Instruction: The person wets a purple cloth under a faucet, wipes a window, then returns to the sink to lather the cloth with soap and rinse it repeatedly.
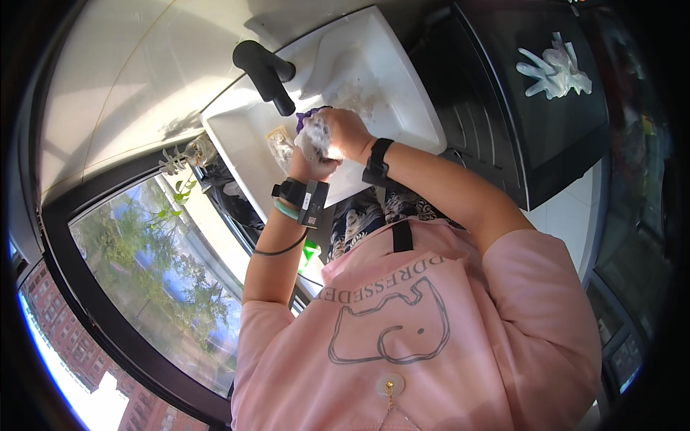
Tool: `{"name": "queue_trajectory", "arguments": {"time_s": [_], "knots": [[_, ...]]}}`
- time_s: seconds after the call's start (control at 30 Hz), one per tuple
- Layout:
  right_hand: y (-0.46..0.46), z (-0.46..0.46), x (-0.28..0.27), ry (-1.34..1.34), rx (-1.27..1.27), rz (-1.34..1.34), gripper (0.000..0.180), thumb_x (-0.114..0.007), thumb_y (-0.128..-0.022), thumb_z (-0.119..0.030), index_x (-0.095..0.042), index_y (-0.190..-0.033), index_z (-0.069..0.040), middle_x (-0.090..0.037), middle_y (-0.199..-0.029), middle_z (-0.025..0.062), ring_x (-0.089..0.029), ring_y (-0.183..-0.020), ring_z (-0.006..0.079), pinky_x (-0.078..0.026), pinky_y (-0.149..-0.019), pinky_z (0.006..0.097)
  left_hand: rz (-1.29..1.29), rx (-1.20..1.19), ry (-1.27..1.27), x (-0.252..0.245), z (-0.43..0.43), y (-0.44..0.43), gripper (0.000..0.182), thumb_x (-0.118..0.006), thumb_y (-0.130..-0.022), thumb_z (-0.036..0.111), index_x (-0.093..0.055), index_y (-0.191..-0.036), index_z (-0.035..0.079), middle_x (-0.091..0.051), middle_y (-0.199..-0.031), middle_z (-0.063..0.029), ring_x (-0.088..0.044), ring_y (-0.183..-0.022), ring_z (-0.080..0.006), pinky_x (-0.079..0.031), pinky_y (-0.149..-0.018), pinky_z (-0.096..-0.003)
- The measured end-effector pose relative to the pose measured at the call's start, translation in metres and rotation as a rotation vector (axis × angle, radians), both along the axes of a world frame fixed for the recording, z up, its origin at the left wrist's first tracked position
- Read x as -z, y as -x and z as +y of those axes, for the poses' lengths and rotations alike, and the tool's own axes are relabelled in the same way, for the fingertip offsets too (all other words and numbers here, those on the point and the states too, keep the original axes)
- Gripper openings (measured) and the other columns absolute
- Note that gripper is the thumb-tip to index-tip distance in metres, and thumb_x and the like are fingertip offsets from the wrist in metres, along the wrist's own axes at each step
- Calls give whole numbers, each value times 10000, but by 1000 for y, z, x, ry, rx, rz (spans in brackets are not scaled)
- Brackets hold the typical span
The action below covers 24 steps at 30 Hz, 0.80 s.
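Over a white sink basin, both of my hands meet around a purple cloth covered in white suds. My right hand is closed on the cloth from the right. Beneath and to the left, my left hand grips it too, with foam over the fingers. Most of the cloth is hidden by the hands and lather. The black faucet has its spout just above the hands; no running water can be made out. A pale yellow-edged item, perhaps a soap packet, lies in the basin beside my left hand.
Right of the basin stands a black appliance or cabinet with translucent disposable gloves on top. A glass jar with a plant sits at the basin's left corner, near a window. Black plastic bags lie beside the sink.
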State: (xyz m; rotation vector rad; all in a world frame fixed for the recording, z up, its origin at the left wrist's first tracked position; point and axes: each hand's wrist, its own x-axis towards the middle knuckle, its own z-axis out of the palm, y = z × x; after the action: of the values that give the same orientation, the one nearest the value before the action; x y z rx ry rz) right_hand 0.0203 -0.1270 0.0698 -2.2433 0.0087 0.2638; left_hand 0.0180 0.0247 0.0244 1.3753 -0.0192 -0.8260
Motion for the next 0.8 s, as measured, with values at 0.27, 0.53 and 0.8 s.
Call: {"name": "queue_trajectory", "arguments": {"time_s": [0.27, 0.53, 0.8], "knots": [[2, 5, 4, -27, -122, -194, 232, -574, -903, -323, -638, -940, -104, -651, -954, 90, -652, -897, 309, -521, -748, 422, -385, 225, -214, 9, 13, 5, 553, -707, -753, -7, -475, -1251, 56, -614, -1123, -66, -603, -965, -149, -538, -756, -306], [1, 5, 20, -47, -90, -347, 177, -645, -839, -220, -644, -976, -108, -636, -1013, 84, -640, -906, 303, -526, -739, 415, -412, 154, -210, 14, 8, 7, 428, -633, -781, 41, -522, -1192, 82, -602, -1060, -16, -584, -926, -158, -520, -723, -325], [0, 7, 14, -69, -140, -229, 230, -623, -840, -181, -698, -1054, -135, -625, -1104, 119, -620, -1043, 283, -517, -833, 406, -967, 286, -466, -9, 4, 1, 574, -758, -633, 70, -568, -1175, 76, -642, -1069, -69, -631, -969, -210, -512, -802, -340]]}}
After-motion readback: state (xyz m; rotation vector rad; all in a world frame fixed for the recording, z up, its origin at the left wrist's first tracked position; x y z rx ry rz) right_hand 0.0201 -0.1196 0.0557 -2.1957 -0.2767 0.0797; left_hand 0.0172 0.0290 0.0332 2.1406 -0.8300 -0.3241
